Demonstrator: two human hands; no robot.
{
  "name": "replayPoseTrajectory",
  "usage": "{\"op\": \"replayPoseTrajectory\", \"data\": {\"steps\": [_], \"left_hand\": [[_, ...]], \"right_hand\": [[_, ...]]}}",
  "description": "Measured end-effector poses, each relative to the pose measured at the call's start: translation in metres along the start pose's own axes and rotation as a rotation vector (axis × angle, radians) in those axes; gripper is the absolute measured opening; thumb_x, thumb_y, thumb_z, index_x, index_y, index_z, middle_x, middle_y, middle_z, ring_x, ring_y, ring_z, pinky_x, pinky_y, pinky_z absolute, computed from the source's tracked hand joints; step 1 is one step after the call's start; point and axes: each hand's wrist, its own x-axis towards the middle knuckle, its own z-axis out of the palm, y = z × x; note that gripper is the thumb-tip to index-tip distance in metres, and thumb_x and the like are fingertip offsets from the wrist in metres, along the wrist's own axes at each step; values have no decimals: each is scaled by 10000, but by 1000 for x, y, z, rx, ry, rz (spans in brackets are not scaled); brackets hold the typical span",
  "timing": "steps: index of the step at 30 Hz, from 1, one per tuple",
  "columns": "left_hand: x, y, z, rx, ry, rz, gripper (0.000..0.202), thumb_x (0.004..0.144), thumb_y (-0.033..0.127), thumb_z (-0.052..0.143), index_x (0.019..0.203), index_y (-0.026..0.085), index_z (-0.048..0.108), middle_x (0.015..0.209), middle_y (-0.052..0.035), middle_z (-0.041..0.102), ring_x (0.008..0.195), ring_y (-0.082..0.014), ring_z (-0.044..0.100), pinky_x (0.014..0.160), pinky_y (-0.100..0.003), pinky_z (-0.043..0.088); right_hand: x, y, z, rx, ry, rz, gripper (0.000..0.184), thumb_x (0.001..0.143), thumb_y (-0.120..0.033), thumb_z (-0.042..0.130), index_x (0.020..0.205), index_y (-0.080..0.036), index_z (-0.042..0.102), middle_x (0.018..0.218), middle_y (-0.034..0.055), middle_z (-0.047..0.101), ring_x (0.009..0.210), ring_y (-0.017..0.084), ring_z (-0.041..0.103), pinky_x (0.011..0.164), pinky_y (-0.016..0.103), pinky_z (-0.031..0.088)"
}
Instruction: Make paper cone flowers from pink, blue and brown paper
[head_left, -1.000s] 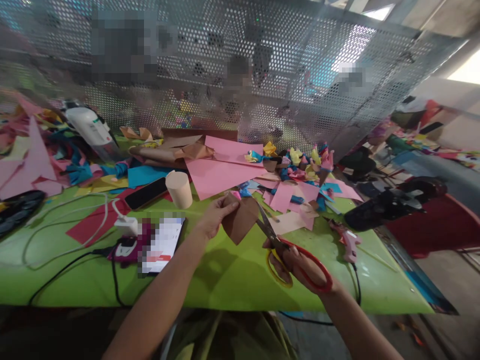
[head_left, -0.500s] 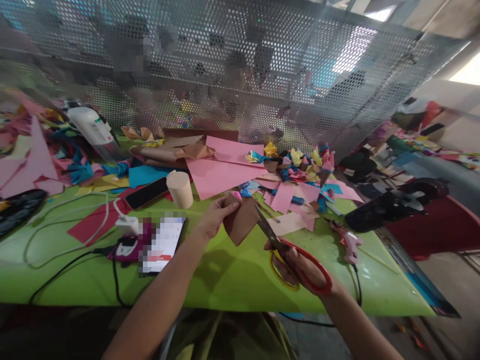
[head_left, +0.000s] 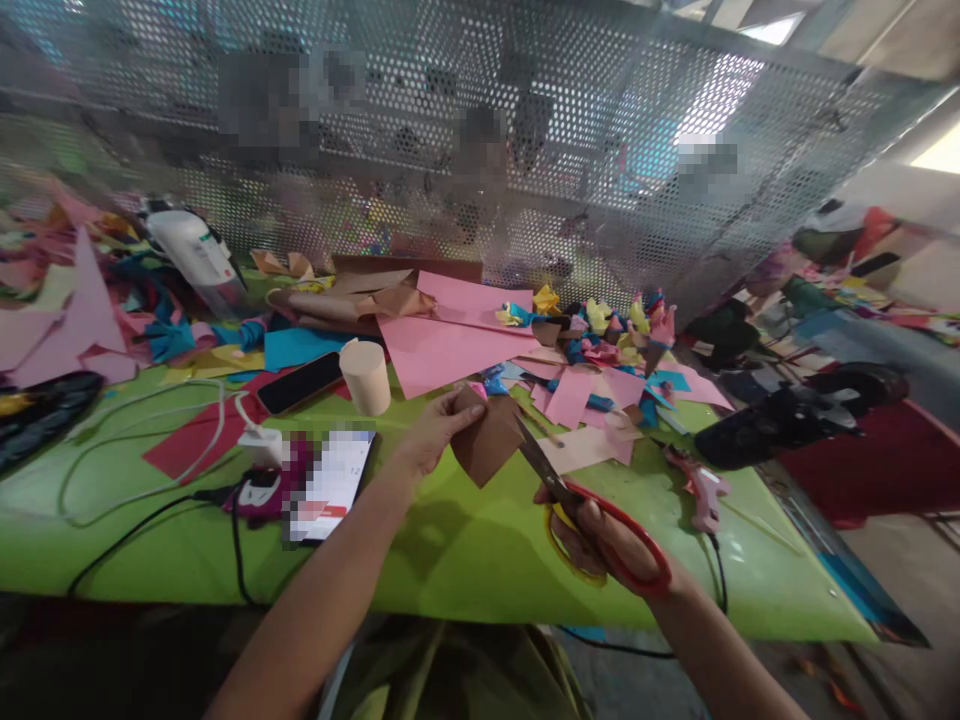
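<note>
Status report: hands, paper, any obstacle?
Left hand pinches brown paper. Right hand holds scissors, blades at its edge. Pink scraps lie close behind.

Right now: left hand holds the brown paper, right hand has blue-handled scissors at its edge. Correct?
No: the scissors have red and yellow handles, not blue, per the head view. Left hand does hold the brown paper; right hand has them at its edge.
</note>
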Motion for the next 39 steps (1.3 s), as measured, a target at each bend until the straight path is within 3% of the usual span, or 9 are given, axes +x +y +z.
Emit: {"op": "replayPoseTrajectory", "data": {"steps": [4,13,19,31,33,36,39], "left_hand": [[0,-1,0,-11,2,-1,505,520,431,939,950,228,768,1007,-30,782,1001,-244,674,882,-320,491],[-3,4,2,-5,-59,-48,532,454,317,959,929,232,736,891,14,755,889,-203,662,842,-307,489],[-2,2,0,40,-62,-25,465,492,322,946,886,219,721,890,-4,758,900,-223,674,848,-332,496],[-4,5,1,73,-77,38,524,500,342,939,958,213,720,887,9,743,835,-186,659,807,-307,499],[-4,5,1,93,-83,37,518,507,353,937,955,210,720,893,4,745,836,-187,659,800,-304,496],[-4,5,2,110,-86,22,506,511,364,935,941,202,724,889,-4,748,833,-191,660,789,-305,495],[-4,4,2,112,-77,22,499,498,363,939,917,197,724,878,0,748,823,-186,657,787,-302,496]], "right_hand": [[0,0,0,-10,-14,-11,451,968,-579,541,1161,-177,603,661,-53,440,444,53,289,391,181,256],[-4,6,-5,-13,0,13,437,978,-563,536,1195,-188,594,688,-54,432,455,43,285,405,172,265],[-5,8,-8,-24,15,33,460,972,-580,534,1208,-188,590,690,-59,416,453,38,267,406,168,268],[-5,3,-9,-55,83,62,476,928,-596,600,1184,-195,620,650,-66,396,458,45,291,387,143,275],[-5,0,-7,-39,85,90,493,912,-618,610,1178,-203,627,642,-70,400,451,45,293,399,143,334],[-4,-4,-4,-32,85,129,541,888,-664,607,1162,-199,646,631,-72,416,465,56,344,546,231,539],[-3,-4,-4,-9,67,139,592,874,-699,596,1169,-189,653,625,-72,431,472,64,371,643,311,598]]}}
